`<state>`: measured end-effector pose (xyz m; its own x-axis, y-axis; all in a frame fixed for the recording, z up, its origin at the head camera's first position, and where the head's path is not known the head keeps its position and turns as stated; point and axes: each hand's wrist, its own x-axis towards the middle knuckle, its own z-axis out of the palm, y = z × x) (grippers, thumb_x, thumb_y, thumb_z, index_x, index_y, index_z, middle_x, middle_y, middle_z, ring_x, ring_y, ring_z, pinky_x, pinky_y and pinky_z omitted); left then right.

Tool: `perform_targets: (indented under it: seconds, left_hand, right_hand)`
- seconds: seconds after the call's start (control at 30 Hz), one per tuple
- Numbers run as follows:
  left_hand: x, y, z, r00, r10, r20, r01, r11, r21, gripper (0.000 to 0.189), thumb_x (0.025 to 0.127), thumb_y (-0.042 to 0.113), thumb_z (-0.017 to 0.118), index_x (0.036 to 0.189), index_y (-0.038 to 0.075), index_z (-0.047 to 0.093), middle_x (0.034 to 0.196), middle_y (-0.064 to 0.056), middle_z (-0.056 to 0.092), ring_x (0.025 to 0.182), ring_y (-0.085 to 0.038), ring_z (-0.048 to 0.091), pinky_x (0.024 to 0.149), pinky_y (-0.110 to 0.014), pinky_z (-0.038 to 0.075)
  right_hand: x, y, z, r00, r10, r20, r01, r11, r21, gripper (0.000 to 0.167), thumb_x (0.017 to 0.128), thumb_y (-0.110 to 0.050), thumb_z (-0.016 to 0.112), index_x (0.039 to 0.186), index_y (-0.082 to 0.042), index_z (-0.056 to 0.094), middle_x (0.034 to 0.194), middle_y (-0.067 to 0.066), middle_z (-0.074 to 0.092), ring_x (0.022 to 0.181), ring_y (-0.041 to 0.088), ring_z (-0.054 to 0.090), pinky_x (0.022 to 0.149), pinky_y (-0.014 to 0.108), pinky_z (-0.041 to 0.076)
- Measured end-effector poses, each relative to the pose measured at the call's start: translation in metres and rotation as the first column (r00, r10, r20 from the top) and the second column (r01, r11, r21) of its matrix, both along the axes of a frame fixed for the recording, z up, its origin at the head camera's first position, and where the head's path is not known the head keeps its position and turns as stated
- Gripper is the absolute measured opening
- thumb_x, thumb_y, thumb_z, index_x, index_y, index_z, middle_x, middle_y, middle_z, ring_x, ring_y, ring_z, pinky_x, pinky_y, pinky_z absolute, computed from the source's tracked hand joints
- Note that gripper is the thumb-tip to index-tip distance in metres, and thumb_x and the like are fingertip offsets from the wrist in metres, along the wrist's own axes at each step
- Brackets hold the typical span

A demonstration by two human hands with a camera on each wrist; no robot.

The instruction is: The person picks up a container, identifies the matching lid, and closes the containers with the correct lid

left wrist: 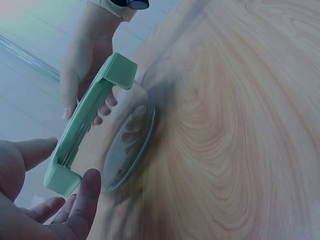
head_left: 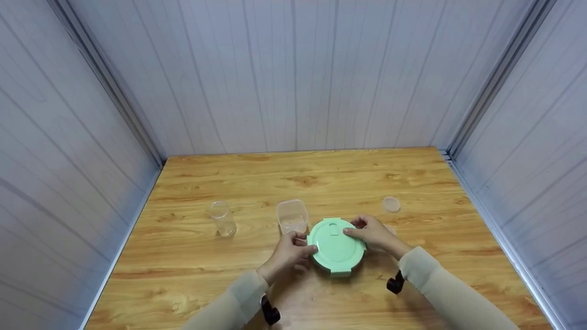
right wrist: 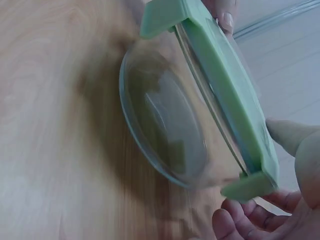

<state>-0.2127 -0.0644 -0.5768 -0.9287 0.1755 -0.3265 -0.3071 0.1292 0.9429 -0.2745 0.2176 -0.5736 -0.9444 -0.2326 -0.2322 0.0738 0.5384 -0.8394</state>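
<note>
A round, light green snap lid with side clips sits on top of a clear glass bowl, whose base is close over the wooden tabletop. My left hand grips the lid's left edge, thumb on top and fingers around the clip there. From the other side my right hand holds the lid, its thumb on the upper face and fingers curled below the right clip. Both clips in the wrist views stick out past the rim.
Left on the table stands a clear jar. A translucent square tub is just behind my left hand. Farther right lies a small clear round lid, and another clear piece is partly hidden by my right hand. Pale panel walls enclose the table.
</note>
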Motion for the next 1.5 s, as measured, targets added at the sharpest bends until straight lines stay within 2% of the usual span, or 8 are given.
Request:
perform_targets:
  seconds: [0.17,0.33,0.43,0.53,0.8,1.03,1.23,1.5]
  left_hand:
    - [0.001,-0.002,0.002,1.0,-0.01,0.004,0.01,1.0,0.0,0.05,0.095,0.012,0.083,0.133,-0.005,0.056,0.113,-0.018,0.068,0.089,-0.032,0.077,0.078,-0.045,0.068]
    - [0.003,-0.001,0.003,1.0,-0.012,-0.009,0.012,1.0,0.015,0.047,0.096,0.009,0.081,0.133,-0.006,0.057,0.109,-0.016,0.069,0.086,-0.029,0.075,0.076,-0.045,0.068]
    - [0.005,0.0,0.003,0.999,-0.013,-0.039,0.014,0.999,0.03,0.046,0.096,0.007,0.08,0.133,-0.008,0.057,0.108,-0.017,0.069,0.084,-0.027,0.075,0.076,-0.044,0.068]
    - [0.005,0.0,0.003,0.998,-0.008,-0.06,0.009,1.0,0.025,0.045,0.096,0.005,0.08,0.131,-0.009,0.057,0.107,-0.018,0.07,0.085,-0.026,0.075,0.078,-0.043,0.068]
    - [0.003,0.002,0.002,0.998,0.004,-0.067,-0.004,1.0,0.002,0.043,0.095,0.005,0.08,0.129,-0.009,0.059,0.108,-0.019,0.071,0.089,-0.027,0.076,0.081,-0.042,0.068]
    - [0.004,0.004,0.002,0.997,0.022,-0.069,-0.023,1.0,-0.018,0.043,0.095,0.006,0.079,0.13,-0.009,0.059,0.111,-0.02,0.071,0.091,-0.026,0.075,0.082,-0.04,0.067]
    - [0.002,0.006,0.0,0.996,0.032,-0.087,-0.036,0.998,-0.044,0.043,0.093,0.006,0.078,0.129,-0.01,0.06,0.111,-0.018,0.071,0.09,-0.021,0.072,0.083,-0.039,0.066]
    - [0.001,0.012,0.009,0.996,0.038,-0.085,-0.039,0.999,-0.004,0.042,0.095,0.007,0.077,0.129,-0.009,0.059,0.108,-0.016,0.07,0.089,-0.028,0.074,0.078,-0.043,0.067]
  right_hand:
    - [0.006,0.011,0.001,0.999,0.035,-0.015,-0.035,0.999,0.02,0.039,0.102,-0.03,0.078,0.124,0.001,0.069,0.112,0.013,0.068,0.1,0.022,0.062,0.079,0.03,0.054]
    - [0.014,0.016,0.001,0.998,0.06,0.032,-0.058,0.996,-0.062,0.039,0.103,-0.025,0.076,0.126,0.005,0.067,0.103,0.009,0.066,0.084,0.016,0.061,0.066,0.027,0.056]
    - [0.019,0.017,0.001,0.996,0.072,0.05,-0.067,0.993,-0.099,0.041,0.104,-0.024,0.074,0.131,0.006,0.067,0.099,0.005,0.066,0.077,0.013,0.06,0.063,0.027,0.057]
    - [0.021,0.017,0.001,0.996,0.078,0.047,-0.073,0.992,-0.108,0.042,0.105,-0.023,0.073,0.134,0.007,0.067,0.097,0.003,0.068,0.077,0.011,0.06,0.062,0.028,0.057]
    - [0.023,0.017,0.0,0.997,0.074,0.035,-0.069,0.99,-0.122,0.038,0.106,-0.021,0.072,0.13,0.008,0.067,0.093,0.001,0.067,0.078,0.012,0.06,0.063,0.028,0.056]
    - [0.025,0.019,0.0,0.997,0.075,0.033,-0.07,0.99,-0.12,0.037,0.107,-0.019,0.07,0.13,0.009,0.066,0.101,0.004,0.068,0.084,0.013,0.06,0.066,0.03,0.059]
    - [0.026,0.02,0.003,0.996,0.068,0.059,-0.061,0.991,-0.117,0.033,0.107,-0.02,0.068,0.127,0.007,0.066,0.103,0.004,0.065,0.086,0.015,0.059,0.069,0.032,0.059]
    - [0.024,0.021,0.008,0.997,0.034,0.065,-0.024,0.988,-0.154,0.038,0.108,-0.019,0.067,0.131,0.009,0.063,0.106,0.006,0.067,0.083,0.015,0.059,0.068,0.027,0.054]
